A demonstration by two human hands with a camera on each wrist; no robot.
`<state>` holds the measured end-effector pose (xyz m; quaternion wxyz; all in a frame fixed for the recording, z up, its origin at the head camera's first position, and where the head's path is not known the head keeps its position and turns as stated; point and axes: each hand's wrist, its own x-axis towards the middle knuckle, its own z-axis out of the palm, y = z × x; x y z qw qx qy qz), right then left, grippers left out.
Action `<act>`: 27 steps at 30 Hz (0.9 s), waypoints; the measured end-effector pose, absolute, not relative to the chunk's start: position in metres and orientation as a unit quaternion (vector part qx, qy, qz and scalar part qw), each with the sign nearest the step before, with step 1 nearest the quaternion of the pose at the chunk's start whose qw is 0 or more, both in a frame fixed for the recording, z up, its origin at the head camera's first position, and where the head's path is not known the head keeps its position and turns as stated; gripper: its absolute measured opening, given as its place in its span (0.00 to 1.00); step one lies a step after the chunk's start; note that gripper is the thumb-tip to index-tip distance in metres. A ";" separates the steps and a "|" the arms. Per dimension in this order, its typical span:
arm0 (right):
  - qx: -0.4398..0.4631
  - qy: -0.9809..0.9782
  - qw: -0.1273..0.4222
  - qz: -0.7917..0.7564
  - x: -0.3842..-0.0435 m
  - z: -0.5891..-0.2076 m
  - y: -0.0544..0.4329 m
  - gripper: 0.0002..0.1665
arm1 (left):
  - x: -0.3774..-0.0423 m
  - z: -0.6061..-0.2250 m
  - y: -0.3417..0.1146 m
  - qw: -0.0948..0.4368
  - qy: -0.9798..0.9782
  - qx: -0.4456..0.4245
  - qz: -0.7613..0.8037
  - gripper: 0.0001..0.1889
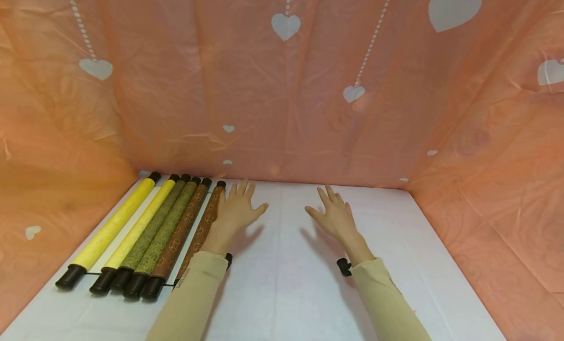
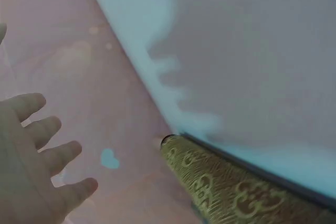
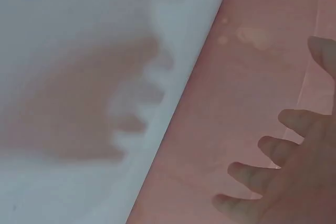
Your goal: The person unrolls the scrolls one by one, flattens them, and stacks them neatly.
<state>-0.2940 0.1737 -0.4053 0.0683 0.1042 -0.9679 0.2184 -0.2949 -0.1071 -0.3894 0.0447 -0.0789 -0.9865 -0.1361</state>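
My left hand (image 1: 236, 212) is held over the white table with fingers spread, overlapping the rightmost brown scroll (image 1: 209, 220) in the head view. That scroll's patterned end shows below the spread fingers in the left wrist view. My right hand (image 1: 338, 219) hovers over bare tabletop, fingers spread and holding nothing. Both hands cast shadows on the table. At the left lie rolled scrolls with black end caps: two yellow, the outer yellow scroll (image 1: 115, 222) furthest left, two green, the inner green scroll (image 1: 169, 223) beside a second brown scroll (image 1: 182, 228).
The white table (image 1: 282, 282) runs back to a pink-orange curtain (image 1: 264, 86) printed with white hearts. The same curtain rises along the left and right sides. Thin dark cords (image 1: 93, 273) show between some scrolls. A dark wrist strap (image 1: 343, 267) sits at my right cuff.
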 end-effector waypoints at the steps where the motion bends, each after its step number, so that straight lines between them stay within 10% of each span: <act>1: 0.108 -0.964 0.067 0.233 -0.295 -0.405 0.171 0.48 | -0.296 -0.387 -0.109 0.044 -0.985 -0.082 -0.142 0.45; 27: 0.164 -0.832 -0.079 0.524 -0.282 -0.414 0.061 0.37 | -0.285 -0.368 -0.230 0.064 -0.942 -0.147 -0.293 0.28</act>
